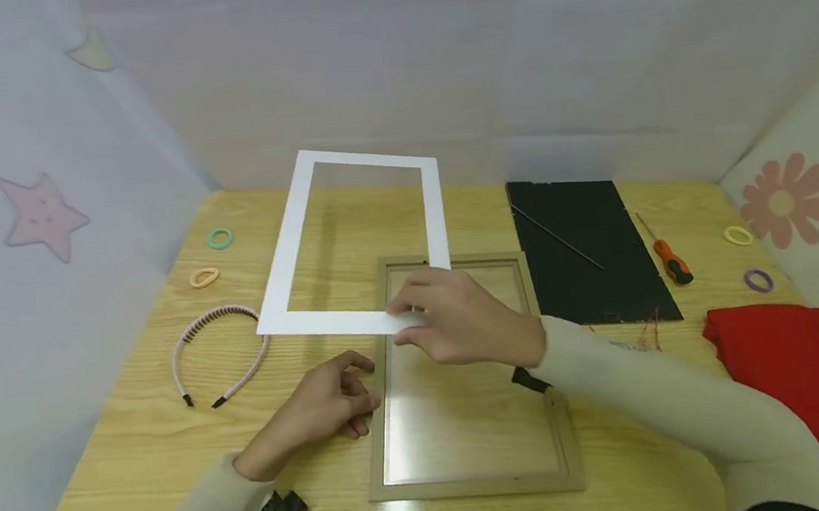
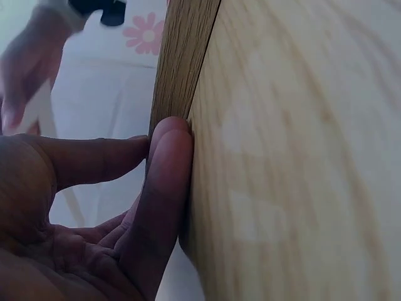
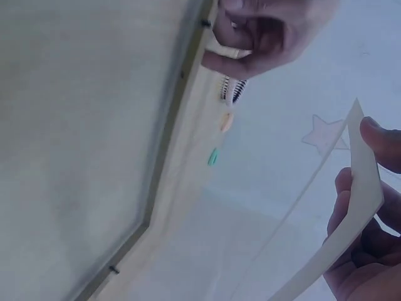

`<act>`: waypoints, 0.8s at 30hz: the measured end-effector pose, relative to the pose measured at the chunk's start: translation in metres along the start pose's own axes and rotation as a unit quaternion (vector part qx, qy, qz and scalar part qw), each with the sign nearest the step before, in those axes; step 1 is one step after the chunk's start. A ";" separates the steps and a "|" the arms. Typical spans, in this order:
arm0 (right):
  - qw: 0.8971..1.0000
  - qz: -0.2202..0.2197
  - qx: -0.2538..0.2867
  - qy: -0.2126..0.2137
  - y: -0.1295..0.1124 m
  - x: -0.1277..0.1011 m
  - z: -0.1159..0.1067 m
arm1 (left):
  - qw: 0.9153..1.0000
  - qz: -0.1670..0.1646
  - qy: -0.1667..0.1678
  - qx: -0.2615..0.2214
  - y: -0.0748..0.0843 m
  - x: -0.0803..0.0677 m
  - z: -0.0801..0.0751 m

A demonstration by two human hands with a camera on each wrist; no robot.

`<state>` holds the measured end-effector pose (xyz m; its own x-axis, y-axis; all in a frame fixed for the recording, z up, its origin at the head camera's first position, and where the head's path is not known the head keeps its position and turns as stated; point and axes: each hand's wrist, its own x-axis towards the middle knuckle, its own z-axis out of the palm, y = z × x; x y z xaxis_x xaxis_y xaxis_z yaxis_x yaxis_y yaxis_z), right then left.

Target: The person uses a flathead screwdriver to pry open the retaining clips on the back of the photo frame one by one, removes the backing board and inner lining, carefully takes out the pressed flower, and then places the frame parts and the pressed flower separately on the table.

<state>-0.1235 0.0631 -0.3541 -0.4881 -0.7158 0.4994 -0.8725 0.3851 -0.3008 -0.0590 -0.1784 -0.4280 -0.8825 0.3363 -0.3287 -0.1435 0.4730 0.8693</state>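
My right hand [image 1: 453, 317] pinches a white rectangular picture mat [image 1: 337, 323] by its near right corner. The mat is tilted up above the table, and the right wrist view shows the thumb on one face and fingers behind. Below it a wooden picture frame [image 1: 471, 489] lies flat, with a clear pane [image 1: 471, 415] inside. At the frame's left side rests my left hand [image 1: 324, 406], fingers loosely bent. In the left wrist view, its fingertips [image 2: 172, 147] touch the frame's outer edge, down at the tabletop.
A black backing board [image 1: 586, 228] with a thin rod across it lies right of the frame. Beyond are an orange-handled screwdriver [image 1: 672, 261] and a red cloth [image 1: 788, 365]. On the left lie a pink headband [image 1: 177, 363] and small coloured hair ties.
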 end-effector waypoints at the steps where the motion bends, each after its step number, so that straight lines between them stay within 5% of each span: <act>1: 1.000 0.006 -0.001 -0.012 0.001 0.012 0.005 | 1.000 0.001 -0.001 -0.002 0.000 0.000 0.000; 9: 0.990 0.082 0.006 -0.114 0.008 0.088 0.050 | 1.000 0.000 -0.002 0.006 -0.001 -0.002 0.000; 24: 0.975 0.159 0.027 -0.155 0.030 0.116 0.095 | 1.000 -0.009 -0.003 0.027 0.007 0.001 0.000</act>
<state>-0.2042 -0.0639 -0.3822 -0.6961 -0.7099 0.1073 -0.6714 0.5908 -0.4473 -0.0604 -0.1746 -0.4223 -0.8771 0.3327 -0.3464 -0.1350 0.5215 0.8425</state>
